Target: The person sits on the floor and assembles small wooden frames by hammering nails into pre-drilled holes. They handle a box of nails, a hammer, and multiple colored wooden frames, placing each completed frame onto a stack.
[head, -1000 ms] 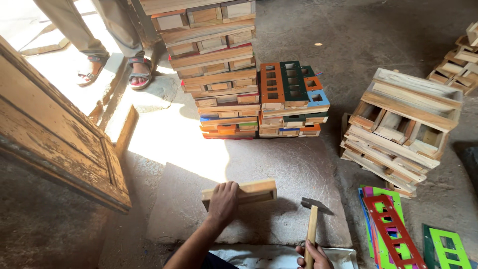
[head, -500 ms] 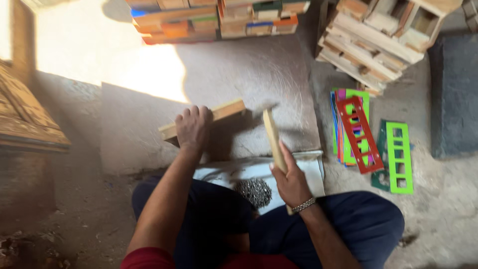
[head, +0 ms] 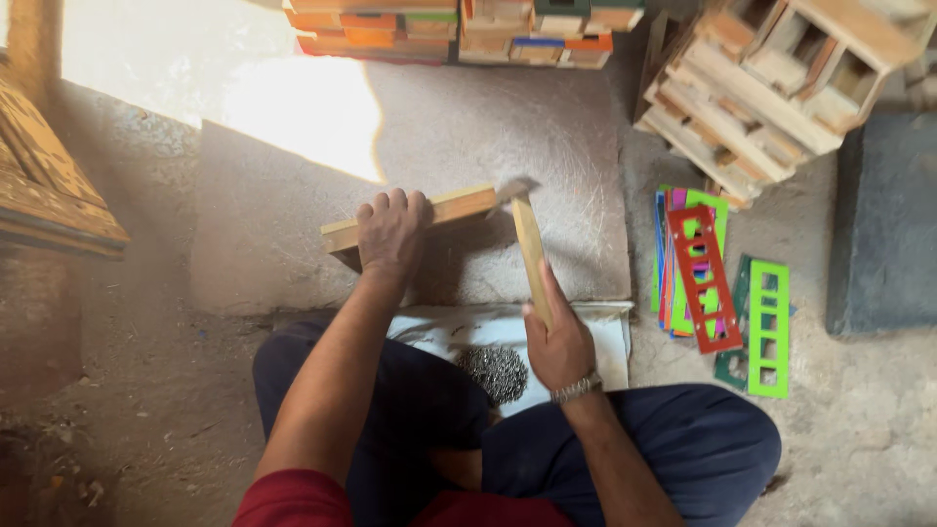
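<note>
The fingers (head: pixel 390 202) of the left hand (head: pixel 390 234) curl over the top edge of a pale, narrow wooden frame piece (head: pixel 459 207) and clamp it upright on a grey stone slab (head: pixel 547 127) laid on the floor. How the frame is built below the hand is hidden by the hand and its shadow.

The right hand (head: pixel 558 342) is clenched around the light wooden handle of a hammer (head: pixel 528 246). The hammer's dark metal head meets the frame's right end, though whether it truly touches cannot be told.

Just below the slab, between the person's knees in dark blue trousers, lies a white sheet (head: pixel 459 332) carrying a heap of small dark nails (head: pixel 493 371). The right wrist wears a metal watch (head: pixel 576 389).

To the right of the slab lies a fanned pile of flat coloured cut-out panels (head: pixel 695 263), the red one uppermost, with a bright green cut-out panel (head: pixel 768 327) beside it on a darker one.

Beyond those stands a tilted stack of bare wooden frames (head: pixel 771 78), cut off at the top edge. A row of painted wooden frames (head: pixel 449 29) along the top is also cut off. A dark grey block (head: pixel 883 224) sits at the right edge. A worn carved wooden door panel (head: pixel 44 185) shows only partly at the left.
</note>
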`<action>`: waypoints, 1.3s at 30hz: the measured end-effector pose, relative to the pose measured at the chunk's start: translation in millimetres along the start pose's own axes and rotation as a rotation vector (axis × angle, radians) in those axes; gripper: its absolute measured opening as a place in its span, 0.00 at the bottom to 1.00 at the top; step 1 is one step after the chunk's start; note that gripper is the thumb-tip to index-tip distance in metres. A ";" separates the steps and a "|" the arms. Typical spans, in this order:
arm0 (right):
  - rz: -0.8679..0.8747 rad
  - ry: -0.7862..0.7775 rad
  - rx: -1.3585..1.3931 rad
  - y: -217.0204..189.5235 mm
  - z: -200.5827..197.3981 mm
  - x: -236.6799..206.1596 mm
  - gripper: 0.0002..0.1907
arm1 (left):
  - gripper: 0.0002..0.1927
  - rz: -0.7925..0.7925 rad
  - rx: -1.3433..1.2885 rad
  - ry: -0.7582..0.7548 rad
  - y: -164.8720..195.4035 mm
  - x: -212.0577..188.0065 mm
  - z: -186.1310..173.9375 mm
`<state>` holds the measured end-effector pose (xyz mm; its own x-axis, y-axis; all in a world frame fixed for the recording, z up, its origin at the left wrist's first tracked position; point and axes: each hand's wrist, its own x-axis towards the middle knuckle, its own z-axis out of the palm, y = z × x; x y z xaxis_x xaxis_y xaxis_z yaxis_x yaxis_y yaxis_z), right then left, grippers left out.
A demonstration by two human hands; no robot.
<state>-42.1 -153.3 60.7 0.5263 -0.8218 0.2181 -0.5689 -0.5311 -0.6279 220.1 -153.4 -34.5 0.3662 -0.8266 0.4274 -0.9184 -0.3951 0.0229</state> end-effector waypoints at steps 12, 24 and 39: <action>0.224 -0.195 -0.012 17.8 7.8 -91.9 0.37 | 0.25 -0.464 -0.479 -0.270 -65.9 -33.7 -48.6; -0.357 -0.051 0.146 -77.6 -11.7 -13.8 0.30 | 0.19 -0.458 -0.861 -0.189 -50.7 -45.0 -19.9; -0.261 -0.038 0.103 -22.4 41.6 -31.7 0.38 | 0.22 -0.434 -1.037 -0.075 -57.7 -45.2 -21.1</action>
<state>-19.7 -106.8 36.8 0.6710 -0.6506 0.3556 -0.3448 -0.6985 -0.6271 253.4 -84.8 -36.1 0.6610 -0.7361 0.1458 -0.3791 -0.1599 0.9114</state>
